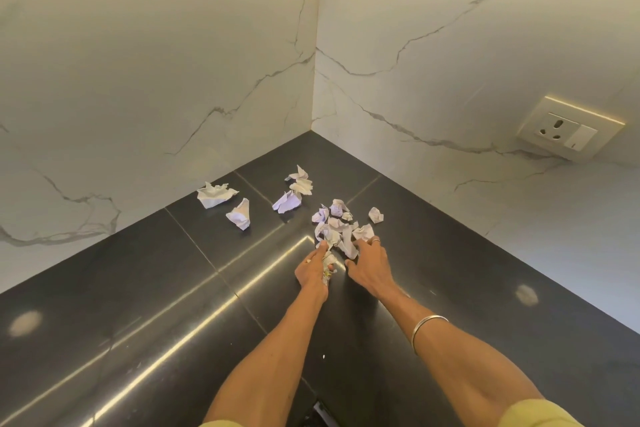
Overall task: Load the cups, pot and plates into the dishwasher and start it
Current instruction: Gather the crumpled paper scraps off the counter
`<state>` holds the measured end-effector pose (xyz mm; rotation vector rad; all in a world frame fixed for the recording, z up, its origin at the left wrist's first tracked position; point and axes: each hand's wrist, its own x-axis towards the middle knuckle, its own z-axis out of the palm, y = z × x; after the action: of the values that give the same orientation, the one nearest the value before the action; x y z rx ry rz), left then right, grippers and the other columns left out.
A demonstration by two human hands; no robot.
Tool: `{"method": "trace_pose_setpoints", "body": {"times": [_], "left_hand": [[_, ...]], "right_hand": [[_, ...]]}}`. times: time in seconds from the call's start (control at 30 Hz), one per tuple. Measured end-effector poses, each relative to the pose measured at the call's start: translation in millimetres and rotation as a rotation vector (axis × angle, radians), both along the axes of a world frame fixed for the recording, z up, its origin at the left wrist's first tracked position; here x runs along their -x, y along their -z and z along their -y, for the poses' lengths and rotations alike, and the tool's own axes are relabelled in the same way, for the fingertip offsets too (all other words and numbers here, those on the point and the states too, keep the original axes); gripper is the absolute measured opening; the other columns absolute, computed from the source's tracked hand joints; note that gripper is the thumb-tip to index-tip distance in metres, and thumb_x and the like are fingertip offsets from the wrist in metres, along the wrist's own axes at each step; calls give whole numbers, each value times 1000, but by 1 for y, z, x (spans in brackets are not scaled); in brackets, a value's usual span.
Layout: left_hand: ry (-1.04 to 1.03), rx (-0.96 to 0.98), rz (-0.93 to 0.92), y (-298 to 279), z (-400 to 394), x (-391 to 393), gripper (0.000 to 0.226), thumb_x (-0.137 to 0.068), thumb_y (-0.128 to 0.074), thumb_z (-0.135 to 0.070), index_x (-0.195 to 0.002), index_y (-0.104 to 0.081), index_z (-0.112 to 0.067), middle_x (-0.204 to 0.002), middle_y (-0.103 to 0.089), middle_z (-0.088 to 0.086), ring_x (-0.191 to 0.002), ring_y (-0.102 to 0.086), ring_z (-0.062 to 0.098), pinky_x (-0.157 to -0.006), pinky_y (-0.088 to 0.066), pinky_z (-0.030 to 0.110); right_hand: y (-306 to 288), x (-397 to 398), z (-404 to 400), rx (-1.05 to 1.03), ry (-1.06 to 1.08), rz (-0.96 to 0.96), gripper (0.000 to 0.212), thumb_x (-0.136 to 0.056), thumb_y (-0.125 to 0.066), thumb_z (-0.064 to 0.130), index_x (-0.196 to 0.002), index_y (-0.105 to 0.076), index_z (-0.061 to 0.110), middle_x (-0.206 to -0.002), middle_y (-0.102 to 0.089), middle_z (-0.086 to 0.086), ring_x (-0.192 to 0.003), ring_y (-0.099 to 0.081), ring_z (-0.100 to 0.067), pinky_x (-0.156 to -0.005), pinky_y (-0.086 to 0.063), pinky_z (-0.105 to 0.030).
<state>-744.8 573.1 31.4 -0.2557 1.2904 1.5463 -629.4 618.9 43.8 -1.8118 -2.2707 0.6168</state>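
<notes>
Black countertop (145, 288) corner, left hand (313, 269) gripping crumpled paper (327, 265), right hand (369, 262) spread beside paper scraps (337, 227)

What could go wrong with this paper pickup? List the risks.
1. The left hand already grips a wad of paper; adding more from the pile may make pieces slip out.
2. The right hand rakes only the near pile, so the scraps by the wall and the far scraps could be left behind.
3. The glossy countertop may let scraps slide away.
</notes>
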Motion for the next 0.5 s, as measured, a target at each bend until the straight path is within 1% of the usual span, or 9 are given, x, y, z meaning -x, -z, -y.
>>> {"method": "trace_pose_setpoints", "body": {"times": [0.07,0.1,0.17,0.2,0.27,0.37,0.43,0.5], "left_hand": [[24,-15,4,1,2,1,27,-76,-85,-17,-96,-72,-2,-90,-72,17,-52,-57,17,-46,-48,25],[43,-25,3,2,2,2,29,-77,-84,-17,-98,-72,-1,-91,-72,17,-53,-57,17,-45,-48,25],[71,-37,-6,6,3,3,32,-77,-84,-20,-101,-72,-1,-93,-72,17,-53,-57,17,-44,-47,24],[76,-39,-11,6,3,3,32,-77,-84,-21,-100,-72,-1,-92,-72,16,-55,-57,17,-44,-47,24],[77,-45,-26,6,3,3,33,-75,-86,-26,-96,-74,-3,-88,-73,14,-56,-58,17,-44,-46,24],[96,-47,-37,9,1,2,34,-74,-87,-28,-95,-75,-4,-86,-74,10,-58,-62,16,-47,-48,24],[100,-46,-46,11,-1,1,37,-73,-87,-30,-97,-75,-4,-89,-76,9,-69,-68,18,-57,-53,26],[109,-40,-59,13,-2,1,38,-73,-87,-32,-96,-75,-4,-90,-76,11,-73,-69,20,-64,-55,29]], "right_hand": [[1,2,-1,-18,33,-2,46,-83,-71,36,-123,-58,17,-124,-49,-8,-108,-55,-30,-88,-52,-38],[1,3,-1,-32,47,-10,39,-84,-70,33,-118,-61,16,-120,-51,-7,-104,-56,-29,-85,-53,-38],[0,2,1,-77,73,-40,14,-87,-61,18,-100,-66,13,-107,-54,-7,-94,-58,-29,-76,-52,-36],[1,1,2,-99,84,-58,10,-88,-56,12,-89,-66,11,-99,-54,-7,-87,-59,-29,-71,-50,-35],[4,-3,4,-105,133,-121,18,-89,-52,8,-77,-65,8,-88,-55,-4,-79,-58,-26,-67,-47,-34],[7,-9,8,-71,181,-256,21,-92,-54,9,-73,-64,9,-87,-57,-4,-73,-55,-18,-61,-45,-30],[6,-10,12,-89,160,-312,19,-92,-55,11,-75,-63,10,-84,-58,-2,-70,-52,-14,-59,-42,-28],[1,-8,18,-121,119,-379,18,-93,-55,14,-77,-62,13,-78,-59,1,-67,-52,-13,-59,-43,-31]]}}
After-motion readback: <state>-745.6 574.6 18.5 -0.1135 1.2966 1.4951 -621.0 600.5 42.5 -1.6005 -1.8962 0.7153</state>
